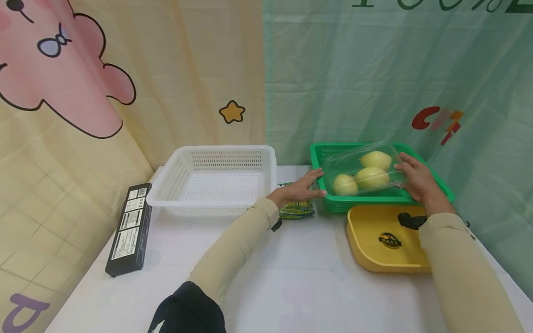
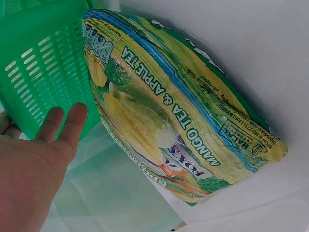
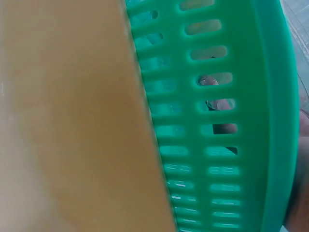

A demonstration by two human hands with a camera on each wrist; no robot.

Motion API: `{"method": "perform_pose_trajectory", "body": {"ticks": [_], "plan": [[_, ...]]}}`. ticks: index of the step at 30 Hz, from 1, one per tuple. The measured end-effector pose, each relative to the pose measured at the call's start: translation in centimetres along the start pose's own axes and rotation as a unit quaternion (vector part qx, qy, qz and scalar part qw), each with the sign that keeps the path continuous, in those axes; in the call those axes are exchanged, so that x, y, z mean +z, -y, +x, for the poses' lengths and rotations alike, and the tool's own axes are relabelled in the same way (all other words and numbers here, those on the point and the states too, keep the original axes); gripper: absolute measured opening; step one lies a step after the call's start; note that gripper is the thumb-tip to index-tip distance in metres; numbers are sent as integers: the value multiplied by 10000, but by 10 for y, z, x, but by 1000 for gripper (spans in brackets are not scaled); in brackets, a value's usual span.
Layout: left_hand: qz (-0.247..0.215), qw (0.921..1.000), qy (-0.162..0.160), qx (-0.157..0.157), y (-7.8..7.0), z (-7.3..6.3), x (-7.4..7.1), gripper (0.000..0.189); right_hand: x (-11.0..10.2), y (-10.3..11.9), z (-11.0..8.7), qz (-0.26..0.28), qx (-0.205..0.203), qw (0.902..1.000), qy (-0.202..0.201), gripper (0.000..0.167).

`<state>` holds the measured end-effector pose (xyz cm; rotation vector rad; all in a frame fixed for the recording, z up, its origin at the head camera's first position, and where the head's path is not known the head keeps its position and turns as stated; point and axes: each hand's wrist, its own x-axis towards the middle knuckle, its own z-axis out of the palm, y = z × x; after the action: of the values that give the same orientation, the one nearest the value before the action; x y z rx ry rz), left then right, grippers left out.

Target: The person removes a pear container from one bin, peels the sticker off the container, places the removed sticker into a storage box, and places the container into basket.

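A clear plastic box [image 1: 339,162] with several round pale-yellow fruits [image 1: 372,178] is tilted inside the green basket [image 1: 385,200]. My right hand [image 1: 420,180] grips the box's right end; in the right wrist view the basket wall [image 3: 260,96] hides most of that hand. My left hand [image 1: 297,189] is at the basket's left end, its fingers extended toward the rim. In the left wrist view, the left hand [image 2: 36,164] reaches to the slotted green wall, beside a yellow-green bag [image 2: 154,111] printed "Mango Tea & Apple Tea".
A white slotted basket [image 1: 208,210] stands left of the left hand. Farther left lies a long black box [image 1: 129,229] with white labels. A yellow tray [image 1: 374,259] sits in front of the green basket, beneath the right forearm. Printed curtains [image 1: 333,92] hang behind the table.
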<state>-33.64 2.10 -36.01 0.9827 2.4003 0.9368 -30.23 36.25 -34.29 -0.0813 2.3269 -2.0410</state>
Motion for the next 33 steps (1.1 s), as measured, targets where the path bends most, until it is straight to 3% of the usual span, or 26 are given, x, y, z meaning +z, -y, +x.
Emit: {"method": "perform_pose_trajectory", "body": {"ticks": [8, 17, 33], "plan": [[24, 10000, -15, -25, 0, 0, 0, 73, 1, 0, 5, -560, 104, 9983, 102, 68], [96, 9999, -22, -32, 0, 1, 1, 73, 1, 0, 7, -1437, 275, 9892, -38, 70], [97, 9999, -91, -53, 1, 1, 2, 73, 0, -4, 8, -2665, 350, 9631, -122, 87]]}}
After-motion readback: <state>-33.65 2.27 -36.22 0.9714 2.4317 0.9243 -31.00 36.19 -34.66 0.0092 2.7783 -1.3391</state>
